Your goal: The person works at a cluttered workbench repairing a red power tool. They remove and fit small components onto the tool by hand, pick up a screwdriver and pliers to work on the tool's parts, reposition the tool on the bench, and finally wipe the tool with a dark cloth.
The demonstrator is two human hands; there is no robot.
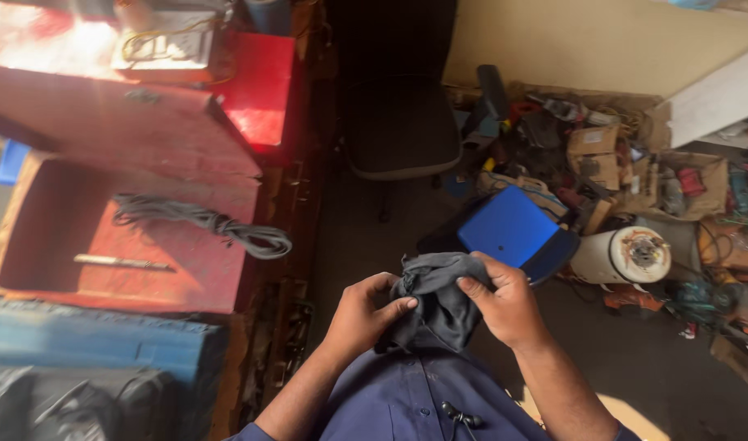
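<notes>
A crumpled dark grey cloth (438, 300) is bunched in front of my chest, held between both hands. My left hand (364, 314) grips its left side with the fingers curled into the fabric. My right hand (505, 304) clasps its right side, thumb pressed on top of the folds. Below the hands my dark blue shirt (407, 396) shows, with a small black clip on it. Whatever the cloth may wrap is hidden.
An open red wooden box (227, 282) on the left holds a coiled grey cord (227, 224) and a metal rod (121, 262). A black office chair (400, 106) stands ahead. To the right lie a blue case (513, 227), a white cylinder (623, 256) and a heap of tools and cartons (635, 163).
</notes>
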